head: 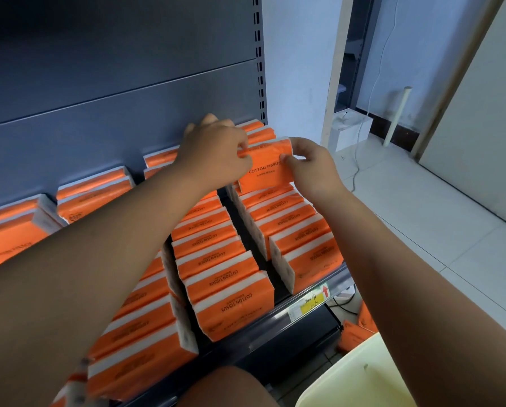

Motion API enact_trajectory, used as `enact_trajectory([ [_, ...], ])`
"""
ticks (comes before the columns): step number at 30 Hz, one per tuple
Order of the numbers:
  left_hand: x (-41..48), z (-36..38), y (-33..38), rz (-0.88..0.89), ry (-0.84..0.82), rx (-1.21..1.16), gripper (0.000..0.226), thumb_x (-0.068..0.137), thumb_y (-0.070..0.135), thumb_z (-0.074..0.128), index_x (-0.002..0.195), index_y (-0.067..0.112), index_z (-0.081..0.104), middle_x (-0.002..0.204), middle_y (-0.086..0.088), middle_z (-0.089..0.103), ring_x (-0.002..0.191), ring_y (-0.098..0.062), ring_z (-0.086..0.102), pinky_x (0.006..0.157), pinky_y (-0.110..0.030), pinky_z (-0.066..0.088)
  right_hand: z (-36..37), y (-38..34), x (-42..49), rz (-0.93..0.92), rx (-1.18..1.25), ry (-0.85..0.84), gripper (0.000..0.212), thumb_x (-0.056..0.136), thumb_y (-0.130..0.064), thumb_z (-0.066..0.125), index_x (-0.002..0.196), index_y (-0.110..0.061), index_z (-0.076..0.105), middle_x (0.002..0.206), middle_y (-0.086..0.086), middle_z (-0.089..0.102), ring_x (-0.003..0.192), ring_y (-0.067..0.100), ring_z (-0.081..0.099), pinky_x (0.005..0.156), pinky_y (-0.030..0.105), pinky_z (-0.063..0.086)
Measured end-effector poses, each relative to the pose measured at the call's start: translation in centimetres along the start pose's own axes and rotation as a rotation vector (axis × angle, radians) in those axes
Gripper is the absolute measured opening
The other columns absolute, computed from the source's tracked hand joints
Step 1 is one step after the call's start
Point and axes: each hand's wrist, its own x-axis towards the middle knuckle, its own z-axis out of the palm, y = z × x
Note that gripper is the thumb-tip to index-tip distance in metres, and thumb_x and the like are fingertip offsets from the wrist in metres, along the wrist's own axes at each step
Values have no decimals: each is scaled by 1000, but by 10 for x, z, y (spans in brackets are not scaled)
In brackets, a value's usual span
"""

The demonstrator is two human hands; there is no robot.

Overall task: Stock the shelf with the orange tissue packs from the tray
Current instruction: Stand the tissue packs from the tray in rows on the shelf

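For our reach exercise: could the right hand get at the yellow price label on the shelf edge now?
Likely yes once freed: the right hand grips the tissue pack, but nothing blocks the yellow price label.

tray (363, 377) cropped at corner, price label (312, 305) — illegible

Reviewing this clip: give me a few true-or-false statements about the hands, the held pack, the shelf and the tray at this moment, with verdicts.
1. The left hand and right hand hold one orange tissue pack between them. True.
2. That pack is at the front of the right-hand row. False: it is at the back.
3. A yellow price label sits on the front edge of the shelf. True.
4. The shelf holds a single row. False: several rows of stocked packs stand side by side.
5. The tray is blue. False: pale yellow.
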Motion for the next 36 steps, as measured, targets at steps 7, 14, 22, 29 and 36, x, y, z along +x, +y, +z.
enact_trajectory([
  [7,-1,8,2,63,0,145,31,88,33,72,116,21,67,113,0,64,116,-29,49,93,-45,39,6,3,2,4,-66,-34,33,104,-30,47,133,-28,62,123,-8,70,111,16,67,99,48,55],
  [14,-9,9,3,35,44,184,26,90,31,69,113,18,65,112,-2,63,114,-29,50,91,-45,41,8,-1,3,3,-152,-92,37,107,-33,42,141,-32,55,132,-6,66,119,20,63,107,48,49],
  [22,-14,14,23,7,68,172,45,93,35,61,133,14,54,134,-7,55,128,-32,48,105,-47,41,9,-10,-17,60,-258,-26,45,111,-34,33,147,-7,42,149,9,50,135,26,48,92,27,32],
  [29,-35,20,47,89,139,130,56,100,41,50,149,14,48,156,-6,46,150,-31,33,123,-50,24,7,12,-62,-64,-298,127,59,108,-42,37,160,-15,26,165,2,31,153,17,25,122,34,21],
  [36,-70,19,85,123,121,80,60,103,48,38,155,17,40,165,-6,33,156,-28,20,125,-49,20,-19,27,-117,-94,-392,242,56,108,-42,36,159,-20,29,165,0,31,154,17,21,124,39,23],
])
